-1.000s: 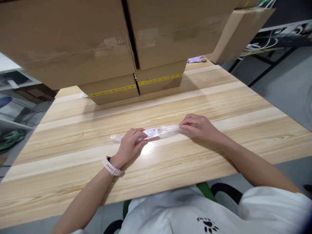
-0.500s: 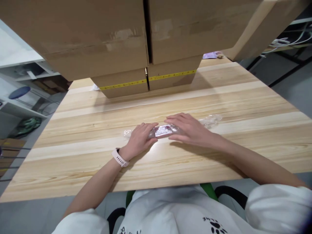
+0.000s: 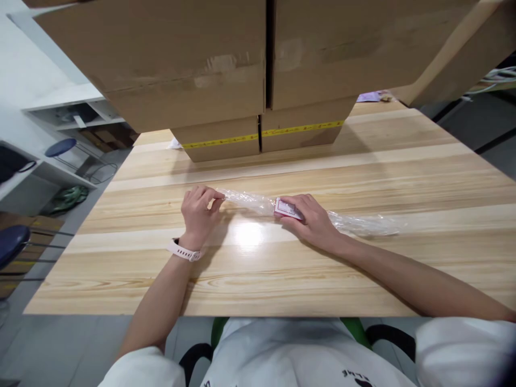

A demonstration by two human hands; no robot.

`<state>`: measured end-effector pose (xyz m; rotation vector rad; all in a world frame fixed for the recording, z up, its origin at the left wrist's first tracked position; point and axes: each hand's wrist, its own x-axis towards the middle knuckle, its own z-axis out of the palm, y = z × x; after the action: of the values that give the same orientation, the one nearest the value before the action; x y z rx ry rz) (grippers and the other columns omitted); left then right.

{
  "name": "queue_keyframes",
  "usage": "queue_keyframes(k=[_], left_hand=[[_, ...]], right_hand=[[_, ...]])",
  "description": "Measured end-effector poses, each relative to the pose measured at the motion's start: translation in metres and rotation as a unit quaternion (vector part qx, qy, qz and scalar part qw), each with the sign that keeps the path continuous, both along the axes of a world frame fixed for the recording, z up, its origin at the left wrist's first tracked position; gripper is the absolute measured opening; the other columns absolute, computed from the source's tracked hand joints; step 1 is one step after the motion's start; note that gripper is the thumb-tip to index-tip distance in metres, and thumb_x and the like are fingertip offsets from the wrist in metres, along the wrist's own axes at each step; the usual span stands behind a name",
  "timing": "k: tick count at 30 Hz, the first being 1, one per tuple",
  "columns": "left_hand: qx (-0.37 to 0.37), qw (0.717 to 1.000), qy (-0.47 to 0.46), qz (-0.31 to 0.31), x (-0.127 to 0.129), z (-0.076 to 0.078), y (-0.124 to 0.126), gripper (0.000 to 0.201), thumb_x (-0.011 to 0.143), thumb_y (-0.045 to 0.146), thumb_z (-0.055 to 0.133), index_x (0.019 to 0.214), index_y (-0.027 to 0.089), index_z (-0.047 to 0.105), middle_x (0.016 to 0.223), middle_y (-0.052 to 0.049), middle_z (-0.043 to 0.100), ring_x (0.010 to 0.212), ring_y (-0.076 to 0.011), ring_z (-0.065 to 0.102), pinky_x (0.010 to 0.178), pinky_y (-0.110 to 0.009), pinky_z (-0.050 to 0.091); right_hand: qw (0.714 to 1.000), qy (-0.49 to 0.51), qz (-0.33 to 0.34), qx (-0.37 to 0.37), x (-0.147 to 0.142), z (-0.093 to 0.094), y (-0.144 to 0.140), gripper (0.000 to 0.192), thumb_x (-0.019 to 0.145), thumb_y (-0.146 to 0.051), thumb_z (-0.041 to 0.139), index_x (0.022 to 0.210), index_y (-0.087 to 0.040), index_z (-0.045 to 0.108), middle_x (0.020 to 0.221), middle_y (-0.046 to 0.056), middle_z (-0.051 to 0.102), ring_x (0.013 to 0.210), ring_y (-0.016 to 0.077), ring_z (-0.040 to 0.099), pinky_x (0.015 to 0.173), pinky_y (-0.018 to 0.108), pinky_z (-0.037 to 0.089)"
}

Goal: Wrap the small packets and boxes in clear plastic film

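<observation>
Two bare hands are being worked along a long clear plastic sleeve (image 3: 355, 221) at a pale wooden table (image 3: 282, 274), seen from the head cam. Nearest the lens, a white shirt (image 3: 290, 349) w/ a black paw print is being worn, and a green-and-black chair (image 3: 365, 330) is being sat on.

At mid-table, a small pink-and-white packet (image 3: 287, 208) is being pinned inside the sleeve by the right hand (image 3: 312, 220), fingers curled narrow over it, thumb hidden. The sleeve's left end is being pinched shut between thumb and fingertips of the left hand (image 3: 196, 209), a white wristband (image 3: 183, 250) showing on that wrist. The film is being stretched taut between the two hands; its loose tail is lying flat on the wood to the right.

Vs. half a sec ago, the hands are being held well apart, not side by side over the packet; the left has been slid off the packet to the sleeve's end, and the packet now sits approx. mid-sleeve. Judged from that, the wrap is being pulled straight around the packet, w/ no fold or seal yet visible.

Farther back, stacked cardboard boxes (image 3: 226, 80) w/ yellow tape are being stored at the table's far edge; white shelving (image 3: 72, 110) is standing beyond at left.
</observation>
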<state>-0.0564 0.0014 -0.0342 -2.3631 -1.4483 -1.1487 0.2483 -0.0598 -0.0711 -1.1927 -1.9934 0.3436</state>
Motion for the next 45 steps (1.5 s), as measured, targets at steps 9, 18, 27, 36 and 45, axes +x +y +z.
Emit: queue_keyframes(k=[9, 18, 27, 36, 45], left_hand=[[-0.036, 0.938, -0.314, 0.138, -0.013, 0.01, 0.01, 0.018, 0.083, 0.018, 0.075, 0.073, 0.019, 0.06, 0.075, 0.002, 0.063, 0.071, -0.0128, 0.058, 0.069, -0.026, 0.046], [-0.601, 0.673, -0.404, -0.152, 0.06, -0.001, -0.037, 0.052, 0.075, 0.059, 0.084, 0.09, 0.014, 0.062, 0.083, -0.007, 0.072, 0.057, -0.0182, 0.071, 0.045, -0.028, 0.057], [-0.609, 0.621, -0.464, -0.169, 0.069, -0.01, -0.04, 0.039, 0.077, 0.039, 0.087, 0.083, 0.011, 0.061, 0.077, -0.009, 0.074, 0.05, -0.0189, 0.072, 0.044, -0.027, 0.06], [-0.589, 0.644, -0.469, -0.133, 0.059, -0.005, -0.037, 0.024, 0.073, 0.025, 0.081, 0.073, 0.014, 0.059, 0.071, -0.006, 0.072, 0.051, -0.0145, 0.068, 0.047, -0.026, 0.061], [-0.621, 0.606, -0.481, -0.125, 0.049, 0.007, -0.029, 0.047, 0.074, 0.033, 0.087, 0.109, 0.017, 0.06, 0.099, -0.01, 0.075, 0.066, -0.02, 0.074, 0.054, -0.035, 0.064]], right_hand=[[0.989, 0.112, -0.05, -0.086, 0.0, -0.002, 0.003, 0.038, 0.102, -0.048, 0.055, 0.129, -0.022, 0.061, 0.125, 0.012, 0.07, 0.112, 0.0278, 0.065, 0.097, 0.046, 0.05], [0.996, 0.079, -0.048, -0.002, -0.001, -0.006, 0.004, 0.035, 0.101, -0.042, 0.059, 0.13, -0.022, 0.059, 0.12, 0.012, 0.069, 0.107, 0.028, 0.065, 0.093, 0.046, 0.052], [0.998, 0.031, 0.02, 0.048, -0.006, -0.003, -0.003, 0.029, 0.103, -0.038, 0.057, 0.129, -0.024, 0.06, 0.12, 0.01, 0.071, 0.108, 0.0277, 0.064, 0.092, 0.044, 0.051], [0.986, 0.123, -0.048, -0.101, -0.001, -0.003, 0.005, 0.038, 0.098, -0.047, 0.059, 0.127, -0.023, 0.062, 0.126, 0.012, 0.07, 0.113, 0.0285, 0.066, 0.099, 0.047, 0.051], [0.972, 0.182, -0.032, -0.146, -0.001, -0.001, 0.006, 0.042, 0.098, -0.052, 0.059, 0.127, -0.023, 0.062, 0.127, 0.011, 0.07, 0.114, 0.0274, 0.067, 0.101, 0.047, 0.051]])
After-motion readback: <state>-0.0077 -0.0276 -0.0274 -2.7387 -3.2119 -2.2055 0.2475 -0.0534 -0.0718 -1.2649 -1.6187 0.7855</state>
